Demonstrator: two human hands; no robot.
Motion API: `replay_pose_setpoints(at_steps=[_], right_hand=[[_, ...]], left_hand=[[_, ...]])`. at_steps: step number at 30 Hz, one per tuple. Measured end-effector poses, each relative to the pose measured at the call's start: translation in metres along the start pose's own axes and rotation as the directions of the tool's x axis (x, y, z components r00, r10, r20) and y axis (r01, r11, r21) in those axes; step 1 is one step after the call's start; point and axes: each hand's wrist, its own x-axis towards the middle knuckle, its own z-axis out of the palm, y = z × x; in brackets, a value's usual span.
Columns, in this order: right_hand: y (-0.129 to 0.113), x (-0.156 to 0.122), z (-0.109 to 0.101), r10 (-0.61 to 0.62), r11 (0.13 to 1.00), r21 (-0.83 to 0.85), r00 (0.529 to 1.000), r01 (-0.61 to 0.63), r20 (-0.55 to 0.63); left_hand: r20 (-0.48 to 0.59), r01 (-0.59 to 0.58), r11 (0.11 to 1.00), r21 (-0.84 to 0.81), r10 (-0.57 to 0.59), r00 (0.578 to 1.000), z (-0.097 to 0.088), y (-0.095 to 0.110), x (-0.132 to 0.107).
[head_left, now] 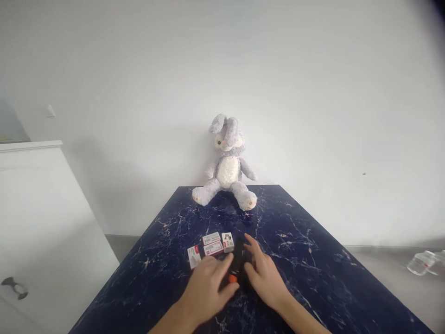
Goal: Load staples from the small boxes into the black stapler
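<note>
A narrow black object with an orange end (238, 257) lies on the table between my two hands; its exact kind is not clear. My left hand (206, 285) is at its left side, index finger stretched towards its edge and thumb apart, close to the orange end. On the other side, my right hand (266, 276) has its fingers spread, the tips at or just beside the black object. Beyond my left hand lie small red-and-white boxes: a left box (193, 256), two middle boxes (212, 239) (213, 249), and a box with a dark picture (227, 242).
The dark blue marbled table (299, 260) narrows towards the white wall (313, 116). A plush rabbit (227, 171) sits at its far edge. A white cabinet (41, 208) with a dark handle (14, 287) stands left. Clear plastic bottles (422, 263) are low on the right.
</note>
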Motion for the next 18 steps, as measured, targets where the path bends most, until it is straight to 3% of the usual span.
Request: replay_pose_setpoints(at_steps=[3, 5, 7, 10, 11, 14, 18], right_hand=[[-0.001, 0.004, -0.005, 0.026, 0.994, 0.102, 1.0, -0.025, -0.013], [-0.004, 0.005, -0.009, 0.048, 0.988, 0.144, 0.999, -0.047, -0.004], [-0.008, 0.005, -0.011, 0.062, 0.986, 0.156, 0.998, -0.063, 0.009], [-0.01, 0.005, -0.012, 0.063, 0.991, 0.115, 0.998, -0.064, 0.012], [-0.01, 0.004, -0.012, 0.061, 0.993, 0.098, 0.998, -0.062, 0.013], [-0.008, 0.004, -0.011, 0.057, 0.996, 0.07, 0.998, -0.058, 0.019], [-0.007, 0.004, -0.01, 0.034, 0.997, 0.074, 0.999, -0.035, 0.023]], left_hand=[[0.043, -0.194, 0.981, 0.005, 0.194, 0.98, 0.004, 0.023, 0.003], [0.032, -0.205, 0.978, 0.034, 0.204, 0.978, -0.003, 0.026, 0.005], [0.014, -0.122, 0.99, 0.064, 0.121, 0.993, -0.016, 0.016, 0.007], [-0.051, 0.089, 0.989, 0.115, -0.083, 0.995, -0.039, -0.016, 0.008], [-0.027, 0.128, 0.986, 0.11, -0.126, 0.992, -0.044, -0.028, 0.006], [0.107, 0.161, 0.987, 0.023, -0.162, 0.981, -0.053, -0.056, 0.0], [0.097, 0.173, 0.984, -0.037, -0.169, 0.981, -0.053, -0.064, -0.003]])
